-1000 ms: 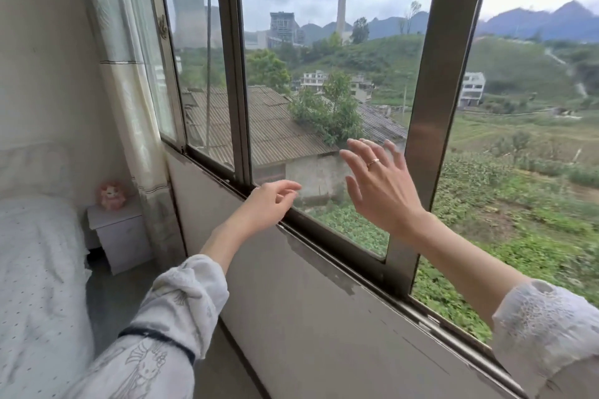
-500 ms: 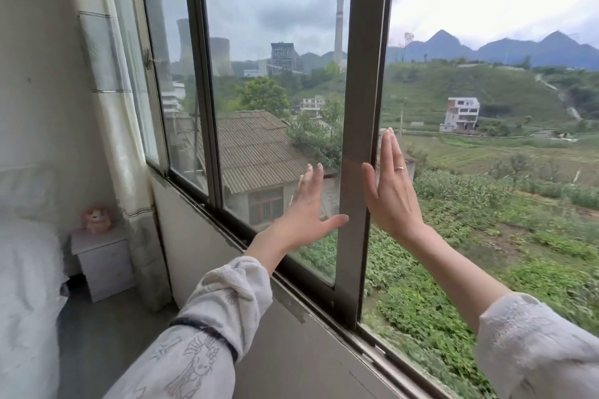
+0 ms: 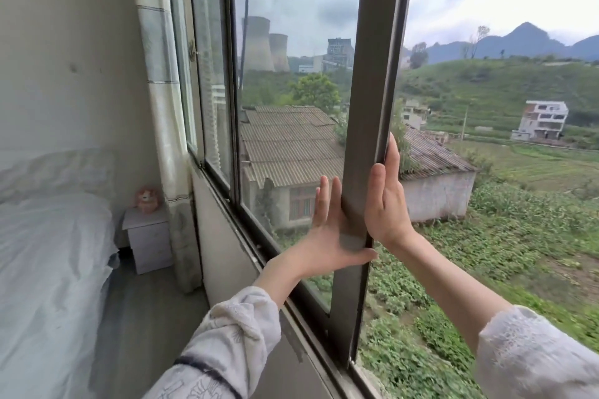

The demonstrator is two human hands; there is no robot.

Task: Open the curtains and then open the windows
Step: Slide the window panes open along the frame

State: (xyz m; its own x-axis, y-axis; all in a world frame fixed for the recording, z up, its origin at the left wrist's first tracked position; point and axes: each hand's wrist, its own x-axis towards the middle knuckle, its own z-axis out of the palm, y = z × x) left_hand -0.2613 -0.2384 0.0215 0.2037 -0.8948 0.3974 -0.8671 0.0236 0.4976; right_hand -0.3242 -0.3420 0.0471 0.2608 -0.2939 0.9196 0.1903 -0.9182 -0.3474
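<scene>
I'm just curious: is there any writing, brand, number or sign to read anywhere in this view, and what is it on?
No text here can be read.
The left sleeve: a dark line-drawn print, too blurred to tell whether it holds letters.
The white house and the factory building outside: too far and small to show any sign.
The pink toy on the nightstand: no label shows.

We are in a bedroom of a home: 1 white bed (image 3: 48, 269) fills the left side, 1 small nightstand (image 3: 149, 240) with a pink toy (image 3: 146, 199) stands in the corner, and a curtain (image 3: 165, 107) hangs beside a sliding window (image 3: 369, 91) overlooking fields (image 3: 534, 172).
</scene>
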